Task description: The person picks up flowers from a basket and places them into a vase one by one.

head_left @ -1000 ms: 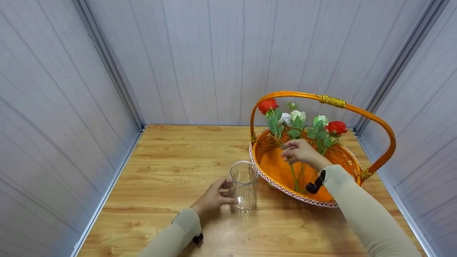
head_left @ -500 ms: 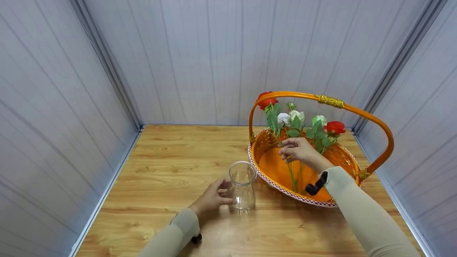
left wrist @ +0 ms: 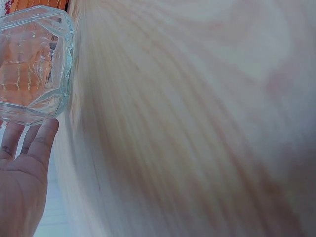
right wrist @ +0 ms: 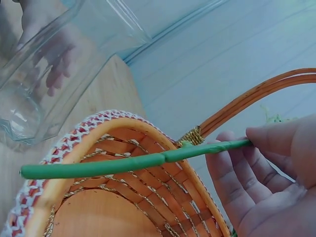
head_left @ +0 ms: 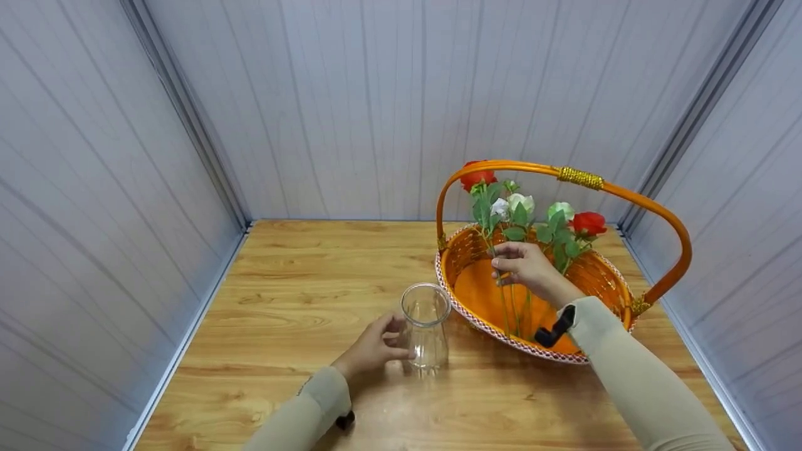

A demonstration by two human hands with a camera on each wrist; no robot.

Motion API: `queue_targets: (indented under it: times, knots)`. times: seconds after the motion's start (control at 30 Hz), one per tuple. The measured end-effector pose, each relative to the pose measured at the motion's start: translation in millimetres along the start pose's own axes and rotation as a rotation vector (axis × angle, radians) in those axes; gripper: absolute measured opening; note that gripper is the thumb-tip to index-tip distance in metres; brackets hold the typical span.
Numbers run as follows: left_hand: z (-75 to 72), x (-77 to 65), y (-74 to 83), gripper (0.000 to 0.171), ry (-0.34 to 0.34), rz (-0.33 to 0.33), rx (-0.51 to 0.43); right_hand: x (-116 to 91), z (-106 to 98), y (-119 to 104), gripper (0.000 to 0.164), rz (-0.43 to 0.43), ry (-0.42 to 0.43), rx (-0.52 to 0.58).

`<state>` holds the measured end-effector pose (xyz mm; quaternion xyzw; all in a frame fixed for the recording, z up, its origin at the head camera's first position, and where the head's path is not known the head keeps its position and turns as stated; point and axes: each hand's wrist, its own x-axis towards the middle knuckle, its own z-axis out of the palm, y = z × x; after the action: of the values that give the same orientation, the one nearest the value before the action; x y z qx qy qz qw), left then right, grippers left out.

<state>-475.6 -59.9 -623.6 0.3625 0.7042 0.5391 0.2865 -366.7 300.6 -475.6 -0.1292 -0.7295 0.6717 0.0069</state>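
Note:
My right hand (head_left: pixel 526 269) pinches the green stem of a red rose (head_left: pixel 478 176) over the basket. In the right wrist view that stem (right wrist: pixel 123 164) crosses above the basket rim, its cut end sticking out past it. A clear glass vase (head_left: pixel 427 332) stands upright on the table, left of the basket. Beside it, my left hand (head_left: pixel 374 344) has its fingertips against the glass; the left wrist view shows the fingers (left wrist: pixel 44 136) fairly straight there. Leaves and the basket handle cover part of the held rose.
An orange woven basket (head_left: pixel 479 322) with a tall arched handle (head_left: pixel 664 216) stands at the right. Inside lean a second red rose (head_left: pixel 588 223) and several whitish flowers (head_left: pixel 521 203). Panel walls (head_left: pixel 338 113) enclose the wooden table (head_left: pixel 301 282).
The held red rose has tilted more upright: its bloom shifted right and its stem's lower end swung left, towards the basket's front rim. My left hand and the vase have stayed put.

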Motion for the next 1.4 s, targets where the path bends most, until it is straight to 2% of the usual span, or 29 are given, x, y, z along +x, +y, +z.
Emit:
queue_targets:
  times: [0.2,0.43,0.73,1.03,1.4]
  knots:
    - [0.1,-0.7,1.4,0.059,-0.002,-0.017,-0.010,-3.7,3.7,4.6,0.021,0.003,-0.021,0.025]
    - [-0.7,3.5,0.2,0.059,-0.006,0.035,0.025,-8.4,9.9,4.9,0.017,0.003,-0.059,0.069]
    - [-1.8,3.5,-0.5,0.058,-0.010,0.042,0.044,-13.6,16.9,9.9,0.013,-0.027,-0.122,0.034]
    - [-0.6,1.1,-0.2,0.061,-0.007,0.009,0.028,-20.4,34.1,18.8,0.015,-0.039,-0.186,-0.023]
    - [-2.0,2.2,0.8,0.060,-0.023,0.028,0.021,-32.2,49.9,18.5,0.015,-0.075,-0.329,-0.035]
